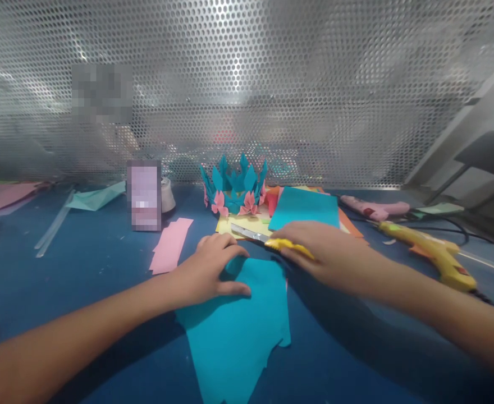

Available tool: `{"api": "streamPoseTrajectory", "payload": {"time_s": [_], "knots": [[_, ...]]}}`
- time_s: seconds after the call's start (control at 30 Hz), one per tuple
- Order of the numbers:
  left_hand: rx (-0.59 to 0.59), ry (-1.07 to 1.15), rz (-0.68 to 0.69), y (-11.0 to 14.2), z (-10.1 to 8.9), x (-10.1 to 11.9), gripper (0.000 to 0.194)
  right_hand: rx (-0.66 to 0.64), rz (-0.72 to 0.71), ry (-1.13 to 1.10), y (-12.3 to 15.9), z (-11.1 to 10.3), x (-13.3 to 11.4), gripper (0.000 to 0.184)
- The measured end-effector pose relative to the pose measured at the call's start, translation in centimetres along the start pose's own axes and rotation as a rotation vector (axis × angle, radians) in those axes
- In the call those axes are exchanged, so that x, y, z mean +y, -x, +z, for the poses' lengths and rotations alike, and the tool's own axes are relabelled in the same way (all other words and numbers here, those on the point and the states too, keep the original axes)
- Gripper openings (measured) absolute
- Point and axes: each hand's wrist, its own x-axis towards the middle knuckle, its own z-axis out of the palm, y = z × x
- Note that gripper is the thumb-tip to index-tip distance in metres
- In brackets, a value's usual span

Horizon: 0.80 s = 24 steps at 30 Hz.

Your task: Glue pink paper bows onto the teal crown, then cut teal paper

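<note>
A large sheet of teal paper [238, 336] with a jagged lower right edge lies on the blue table in front of me. My left hand [209, 269] rests on its upper left part, fingers bent over the far edge and thumb spread apart on the sheet. Beyond that edge, my right hand [314, 247] is closed on yellow-handled scissors [251, 233]. Their blades point left, above a pale yellow sheet. Behind both hands stands a teal paper crown [234, 182] with pink paper flowers around its base.
Pink paper strips [172, 247], a blurred-out phone [144, 196] and a white roll [168, 195] sit left. More teal paper [306, 207] lies right, near a yellow glue gun [428, 252] and a pink glue gun [375, 207], both with cords. A perforated metal panel [247, 84] stands behind.
</note>
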Motion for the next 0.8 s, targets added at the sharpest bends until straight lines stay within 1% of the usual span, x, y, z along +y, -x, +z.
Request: {"api": "streamPoseTrajectory", "payload": {"time_s": [0.1,0.17,0.27,0.33,0.4,0.5,0.57,0.63,0.67,0.73,0.8], "knots": [[0.03,0.097,-0.038,-0.1,-0.1,0.0,0.036,-0.022,-0.03,-0.12,0.8,0.3,-2.6,0.028],[0.075,0.156,-0.044,-0.3,-0.2,0.0,0.021,-0.003,-0.024,-0.15,1.1,0.5,-3.4,0.027],[0.148,0.218,-0.054,-0.5,-0.3,-0.3,0.009,0.01,-0.03,-0.162,1.3,0.8,-3.9,0.015],[0.183,0.243,-0.074,-0.5,-0.3,-0.5,0.006,0.005,-0.055,-0.12,1.2,0.9,-4.2,0.01],[0.21,0.253,-0.103,-0.6,-0.2,-0.6,0.006,0.012,-0.072,-0.046,1.2,1.0,-4.6,0.011],[0.25,0.282,-0.176,-0.6,-0.1,-0.7,0.007,0.017,-0.073,-0.02,1.2,1.2,-4.9,0.021],[0.265,0.318,-0.228,-0.7,-0.2,-0.8,0.013,0.032,-0.068,-0.053,1.2,1.4,-4.6,0.033],[0.249,0.339,-0.233,-0.7,-0.4,-0.9,0.02,0.098,-0.063,-0.074,1.0,1.7,-4.0,0.042],[0.225,0.338,-0.21,-0.7,-0.5,-0.9,0.022,0.144,-0.052,-0.091,0.8,1.8,-3.6,0.041],[0.156,0.319,-0.134,-0.6,-0.7,-0.8,0.02,0.228,0.004,-0.157,0.4,2.0,-2.7,0.032],[0.076,0.3,-0.059,-0.5,-0.6,-0.6,0.017,0.257,0.085,-0.243,0.1,2.0,-2.0,0.026]]}}
